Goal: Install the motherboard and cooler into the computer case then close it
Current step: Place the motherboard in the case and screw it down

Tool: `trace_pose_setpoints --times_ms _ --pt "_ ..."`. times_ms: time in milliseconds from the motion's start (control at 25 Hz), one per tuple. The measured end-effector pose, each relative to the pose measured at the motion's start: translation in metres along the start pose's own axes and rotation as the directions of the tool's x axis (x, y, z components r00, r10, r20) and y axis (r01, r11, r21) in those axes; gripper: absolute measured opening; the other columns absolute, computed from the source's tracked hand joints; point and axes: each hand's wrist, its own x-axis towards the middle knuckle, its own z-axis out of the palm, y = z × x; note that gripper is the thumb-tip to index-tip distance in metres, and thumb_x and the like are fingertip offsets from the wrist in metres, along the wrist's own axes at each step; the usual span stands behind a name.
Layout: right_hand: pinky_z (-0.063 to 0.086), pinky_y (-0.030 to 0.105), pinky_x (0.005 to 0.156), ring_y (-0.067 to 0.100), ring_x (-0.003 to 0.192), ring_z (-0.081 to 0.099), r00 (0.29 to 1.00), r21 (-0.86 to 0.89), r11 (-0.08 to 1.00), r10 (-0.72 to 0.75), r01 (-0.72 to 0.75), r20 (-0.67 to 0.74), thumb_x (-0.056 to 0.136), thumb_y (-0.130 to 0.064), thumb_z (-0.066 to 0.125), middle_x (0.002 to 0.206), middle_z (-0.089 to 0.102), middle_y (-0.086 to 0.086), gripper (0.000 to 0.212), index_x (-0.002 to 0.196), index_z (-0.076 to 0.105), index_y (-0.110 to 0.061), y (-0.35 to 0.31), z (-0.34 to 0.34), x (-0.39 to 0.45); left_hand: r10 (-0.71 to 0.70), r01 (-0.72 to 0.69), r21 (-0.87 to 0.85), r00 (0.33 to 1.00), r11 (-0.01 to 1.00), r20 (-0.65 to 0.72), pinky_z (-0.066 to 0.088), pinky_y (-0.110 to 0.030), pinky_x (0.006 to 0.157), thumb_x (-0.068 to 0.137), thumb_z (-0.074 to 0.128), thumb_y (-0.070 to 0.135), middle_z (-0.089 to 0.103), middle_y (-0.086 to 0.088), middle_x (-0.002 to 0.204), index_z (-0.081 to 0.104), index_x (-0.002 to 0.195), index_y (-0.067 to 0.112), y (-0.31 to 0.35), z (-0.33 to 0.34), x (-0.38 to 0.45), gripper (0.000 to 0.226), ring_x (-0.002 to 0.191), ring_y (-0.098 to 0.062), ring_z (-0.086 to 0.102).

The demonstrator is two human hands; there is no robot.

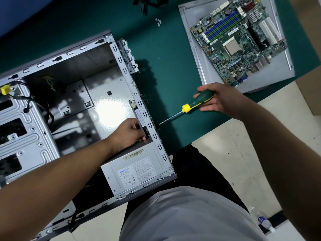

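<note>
Gripping screwdriver (194, 103), right hand (218, 100); left hand (128, 131) inside computer case (119, 54)

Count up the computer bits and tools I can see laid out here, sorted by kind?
Open computer case: 1
Power supply inside the case: 1
Motherboard: 1
Grey side panel under the motherboard: 1
Screwdriver, held in the right hand: 1
Cluster of loose screws, too small to count singly: 1
Total: 6

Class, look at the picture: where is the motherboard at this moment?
In the head view the motherboard lies at the upper right, flat on a grey side panel on the green table, outside the open computer case.
</note>
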Motion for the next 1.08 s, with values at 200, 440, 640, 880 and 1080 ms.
trace_pose_setpoints --times_ms 200,440,640,880,1080 --pt "0.062 0.03 0.069 0.028 0.096 0.076 0.986 0.069 0.992 -0.11 0.102 0.128 0.106 -0.026 0.053 0.115 0.072 0.022 0.025 0.117 0.07 -0.011 -0.003 -0.013 -0.009 -0.022 0.022 -0.002 1.0 1.0 0.002 0.055 -0.051 0.081 0.091 0.059 -0.013 0.07 -0.034 0.098 0.072 0.094 -0.011 0.004 0.001 -0.001 0.013 0.084 -0.033 0.066" --pt "0.048 0.029 0.052 0.02 0.059 0.063 0.999 -0.181 0.983 -0.025 0.016 -0.047 0.107 -0.037 0.04 0.086 0.073 0.018 0.04 0.102 0.068 -0.009 -0.012 0.012 0.0 -0.045 0.045 -0.012 0.999 0.999 -0.004 0.055 -0.052 0.087 0.091 0.058 -0.013 0.073 -0.029 0.098 0.073 0.095 -0.008 0.003 0.0 0.0 0.016 0.094 -0.046 0.068" --pt "0.062 0.029 0.081 0.021 0.098 0.075 0.987 0.095 0.991 -0.102 0.09 0.127 0.103 -0.008 0.054 0.11 0.075 0.006 0.023 0.12 0.069 -0.004 -0.005 -0.012 -0.008 -0.045 0.045 -0.006 0.999 0.999 0.0 0.057 -0.045 0.082 0.09 0.058 -0.013 0.073 -0.03 0.097 0.072 0.094 -0.009 0.001 0.0 0.001 0.015 0.086 -0.036 0.07" --pt "0.035 0.023 0.043 0.016 0.041 0.048 0.989 -0.333 0.942 -0.013 -0.036 -0.145 0.096 -0.075 0.038 0.068 0.07 0.013 0.062 0.086 0.056 -0.017 -0.005 0.011 -0.006 -0.05 0.049 0.013 0.999 0.999 0.011 0.054 -0.026 0.069 0.091 0.058 -0.013 0.073 -0.027 0.093 0.073 0.089 -0.006 0.005 -0.001 -0.001 0.016 0.079 -0.023 0.067" --pt "0.037 0.026 0.052 0.016 0.053 0.052 0.999 -0.043 0.999 -0.008 0.01 0.045 0.102 -0.036 0.06 0.079 0.068 0.02 0.025 0.097 0.055 -0.012 0.002 0.0 -0.009 -0.079 0.074 0.092 0.996 0.993 0.051 0.048 -0.017 0.059 0.091 0.056 -0.012 0.07 -0.029 0.086 0.07 0.081 -0.005 0.02 -0.008 -0.008 0.019 0.067 -0.016 0.06"
